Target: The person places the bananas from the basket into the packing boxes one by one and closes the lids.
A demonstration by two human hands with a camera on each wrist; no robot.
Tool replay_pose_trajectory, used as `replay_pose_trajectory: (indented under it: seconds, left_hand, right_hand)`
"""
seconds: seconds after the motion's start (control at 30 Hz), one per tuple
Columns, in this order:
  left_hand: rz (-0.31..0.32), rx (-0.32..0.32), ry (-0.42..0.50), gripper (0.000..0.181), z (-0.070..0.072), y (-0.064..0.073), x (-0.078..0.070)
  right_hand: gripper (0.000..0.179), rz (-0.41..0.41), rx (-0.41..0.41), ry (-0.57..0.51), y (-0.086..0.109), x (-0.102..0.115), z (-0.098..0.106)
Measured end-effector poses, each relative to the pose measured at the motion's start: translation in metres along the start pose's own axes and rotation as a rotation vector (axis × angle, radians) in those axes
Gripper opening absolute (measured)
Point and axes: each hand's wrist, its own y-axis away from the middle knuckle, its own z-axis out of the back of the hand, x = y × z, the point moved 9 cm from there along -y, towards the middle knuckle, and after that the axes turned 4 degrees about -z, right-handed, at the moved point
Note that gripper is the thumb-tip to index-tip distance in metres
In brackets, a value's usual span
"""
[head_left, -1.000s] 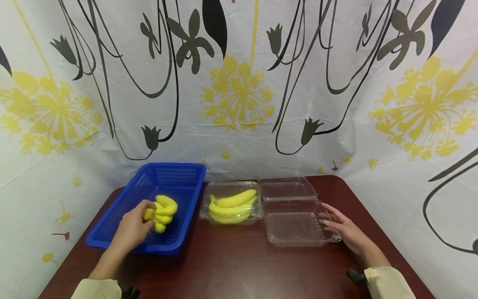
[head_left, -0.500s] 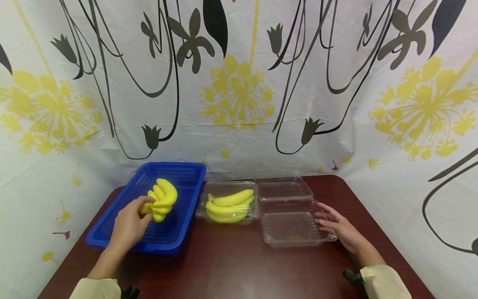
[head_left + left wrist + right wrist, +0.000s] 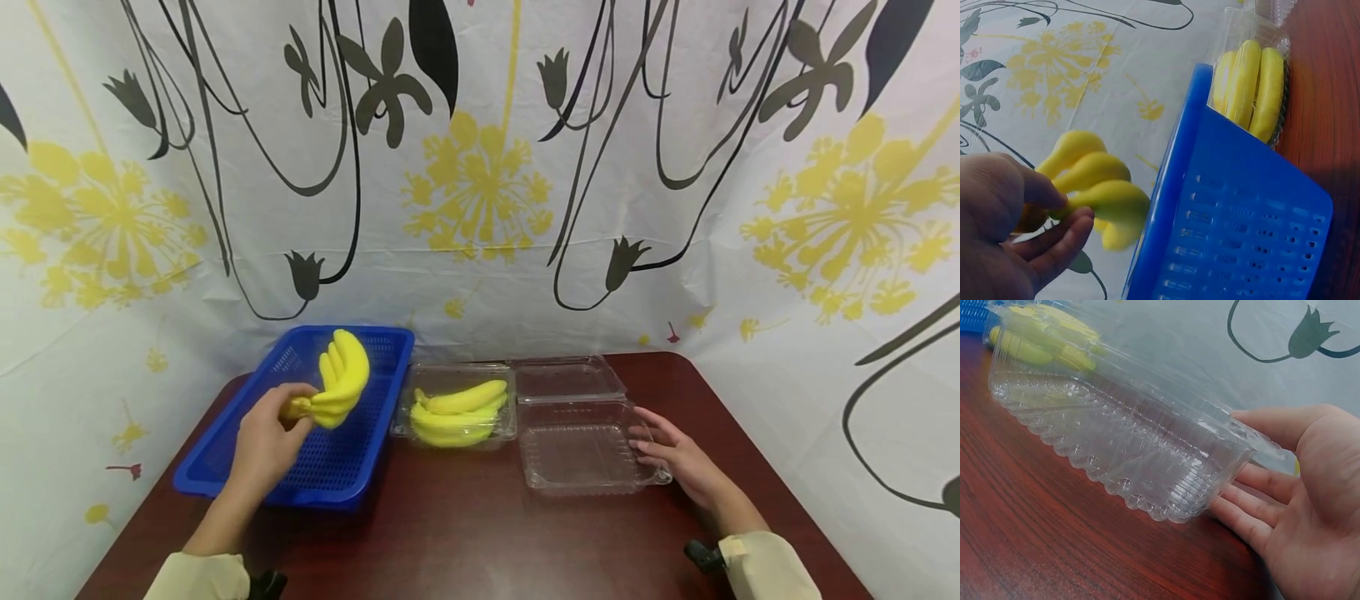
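Note:
My left hand (image 3: 266, 437) pinches the stem end of a bunch of yellow bananas (image 3: 345, 379) and holds it above the blue plastic basket (image 3: 187, 479). In the left wrist view the bananas (image 3: 1107, 194) point away from the thumb and fingertips, beside the basket's wall. At the right, an open clear plastic clamshell box (image 3: 577, 483) lies on the table with its lid folded back. My right hand (image 3: 693, 467) touches the right side of this box. In the right wrist view, its fingers (image 3: 1250, 515) lie extended against the outer wall, with one digit at the rim.
Between the basket and the open box stands another clear clamshell box (image 3: 405, 429), its lid down over bananas (image 3: 457, 417). The dark red wooden table (image 3: 465, 542) ends at a flower-patterned white cloth (image 3: 480, 308) behind and at both sides.
My left hand has raised the banana bunch out of the basket and tilted its tips upward. The open box, my right hand and the filled box have shifted slightly left.

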Motion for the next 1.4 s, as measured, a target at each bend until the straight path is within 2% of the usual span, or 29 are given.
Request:
replay_pose_trajectory:
  seconds: [0.23,0.6,0.73,0.93,1.03,1.1,1.33,1.4]
  left_hand:
    - [-0.088,-0.047,0.117,0.034,-0.001,-0.002,-0.014]
    - [-0.158,-0.034,0.237,0.037,-0.015,-0.002,-0.031]
    - [-0.167,-0.013,0.263,0.036,-0.022,-0.002,-0.033]
    - [-0.162,-0.003,0.335,0.03,-0.029,-0.001,-0.039]
    - [-0.156,0.002,0.342,0.029,-0.034,-0.001,-0.044]
    - [-0.15,0.007,0.349,0.028,-0.036,-0.001,-0.05]
    - [-0.173,0.048,0.412,0.025,-0.031,-0.002,-0.096]
    - [-0.169,0.06,0.424,0.025,-0.035,-0.002,-0.1]
  right_hand:
    - [0.066,-0.028,-0.018,-0.007,0.002,-0.002,-0.002]
    - [0.068,-0.06,-0.046,-0.003,0.003,-0.005,-0.003]
    - [0.067,-0.071,-0.06,-0.016,0.003,-0.005,-0.003]
    - [0.066,-0.045,-0.057,-0.012,0.003,-0.006,-0.004]
    - [0.066,-0.041,-0.058,-0.019,0.002,-0.006,-0.003]
    - [0.065,-0.038,-0.056,-0.022,0.002,-0.006,-0.003]
    - [0.066,-0.032,-0.047,0.003,0.002,-0.006,-0.005]
    - [0.066,-0.033,-0.041,0.013,0.002,-0.006,-0.005]
